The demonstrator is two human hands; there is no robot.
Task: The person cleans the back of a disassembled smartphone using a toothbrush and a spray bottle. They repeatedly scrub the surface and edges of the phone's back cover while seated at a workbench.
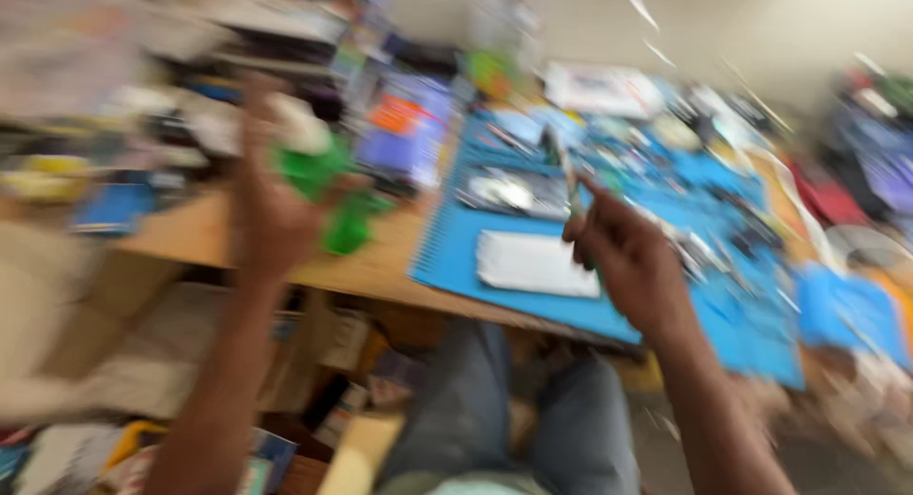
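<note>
**Hands raised over the work mat, each with a tool in its hold**

Blur covers the whole head view, so fine detail is lost, but the main layout reads well enough. The left hand (271,205) is lifted above the near edge of the wooden surface (204,233), its grip closed around a green object (323,186) with a pale rounded top; what the object is cannot be told through the smear. The right hand (632,267) is up over the blue mat (456,252), its fingers pinched around a thin, dark, rod-like tool (573,195) that points up and away from the person. Both grips look occupied, neither open.

Just left of the right hand, a flat white rectangular device (537,264) lies on the mat, and beyond it sits a shiny grey piece (518,193). Many small parts and tools are scattered over the far half of the mat, too blurred to name. Stacked boxes and packets crowd the back left of the surface.

As a judgement, the step in hand is one of transit: both hands carry their items in the air, with nothing yet applied to the device. The next move would call for steadying the thin tool and bringing its tip down to the white device with care, the green object kept within reach
</note>
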